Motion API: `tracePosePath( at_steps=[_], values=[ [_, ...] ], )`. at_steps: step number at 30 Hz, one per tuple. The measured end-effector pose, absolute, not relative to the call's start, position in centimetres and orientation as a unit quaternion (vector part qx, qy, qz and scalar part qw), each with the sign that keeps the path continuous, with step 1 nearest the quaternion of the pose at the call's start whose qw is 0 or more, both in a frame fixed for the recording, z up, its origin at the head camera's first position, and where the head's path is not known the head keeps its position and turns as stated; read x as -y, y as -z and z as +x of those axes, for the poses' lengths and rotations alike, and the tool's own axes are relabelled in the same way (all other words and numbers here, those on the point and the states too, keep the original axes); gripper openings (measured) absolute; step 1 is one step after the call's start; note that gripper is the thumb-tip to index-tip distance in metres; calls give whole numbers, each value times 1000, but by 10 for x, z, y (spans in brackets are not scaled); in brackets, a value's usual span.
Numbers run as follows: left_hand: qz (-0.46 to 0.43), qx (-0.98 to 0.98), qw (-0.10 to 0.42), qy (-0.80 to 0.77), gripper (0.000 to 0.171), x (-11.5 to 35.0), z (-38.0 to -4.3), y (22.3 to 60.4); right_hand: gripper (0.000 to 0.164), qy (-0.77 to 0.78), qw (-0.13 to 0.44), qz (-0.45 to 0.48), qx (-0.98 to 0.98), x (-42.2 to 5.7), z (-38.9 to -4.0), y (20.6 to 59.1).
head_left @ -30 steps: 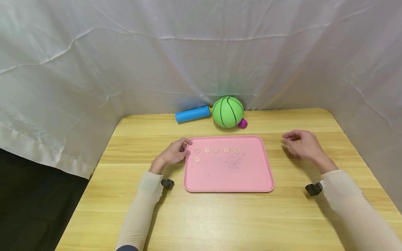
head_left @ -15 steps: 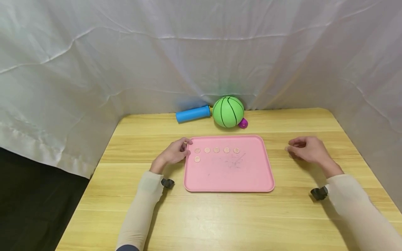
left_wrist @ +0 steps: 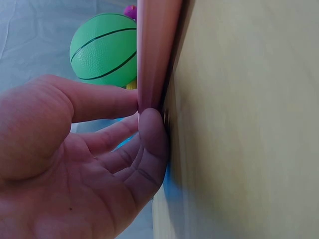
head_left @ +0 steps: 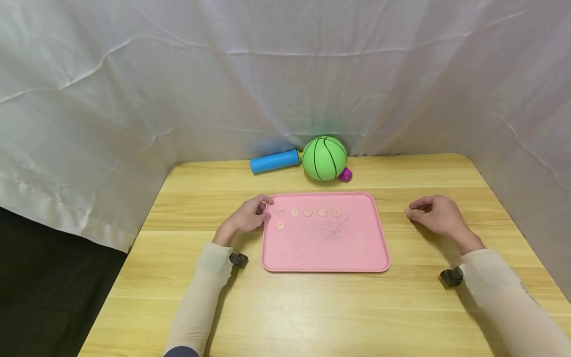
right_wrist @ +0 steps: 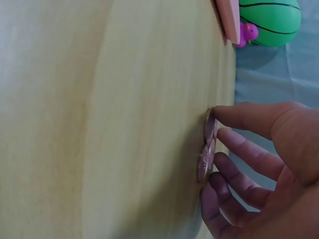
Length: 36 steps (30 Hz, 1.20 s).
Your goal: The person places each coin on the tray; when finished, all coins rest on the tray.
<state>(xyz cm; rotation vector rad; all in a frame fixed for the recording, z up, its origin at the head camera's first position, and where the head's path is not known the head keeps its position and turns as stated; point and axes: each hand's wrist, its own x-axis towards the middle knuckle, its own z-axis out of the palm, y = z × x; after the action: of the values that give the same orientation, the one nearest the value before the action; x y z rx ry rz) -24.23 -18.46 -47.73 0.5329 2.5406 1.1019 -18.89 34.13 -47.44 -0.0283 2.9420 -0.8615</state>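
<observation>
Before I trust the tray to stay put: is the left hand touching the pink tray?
Touching. The left wrist view shows the left hand with its thumb and a fingertip against the pink tray, no gap.

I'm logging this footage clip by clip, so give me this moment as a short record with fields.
Surface: wooden table
Tray: pink, flat on the table
Tray coins: six; five in a row along the far side, one on the near side of the leftmost
Left hand: grips the tray's left edge
Right hand: right of the tray, fingers curled around loose coins; exact number unclear
Behind tray: green ball, blue tube, purple toy
</observation>
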Motion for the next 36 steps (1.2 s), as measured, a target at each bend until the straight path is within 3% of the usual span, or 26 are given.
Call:
tracePosePath(
  at_steps=[12,20,30,36],
  values=[
    [184,-889,166,-384,37,184,-241,481,37,274,74,-18,-959,-342,-196,469],
    [181,-888,166,-388,37,184,-242,479,34,355,114,21,-928,-341,-199,464],
    [185,-887,165,-389,38,185,-242,479,47,465,136,57,-873,-323,-200,457],
    [185,-890,163,-383,37,185,-242,478,48,432,127,43,-892,-309,-199,451]
  ],
)
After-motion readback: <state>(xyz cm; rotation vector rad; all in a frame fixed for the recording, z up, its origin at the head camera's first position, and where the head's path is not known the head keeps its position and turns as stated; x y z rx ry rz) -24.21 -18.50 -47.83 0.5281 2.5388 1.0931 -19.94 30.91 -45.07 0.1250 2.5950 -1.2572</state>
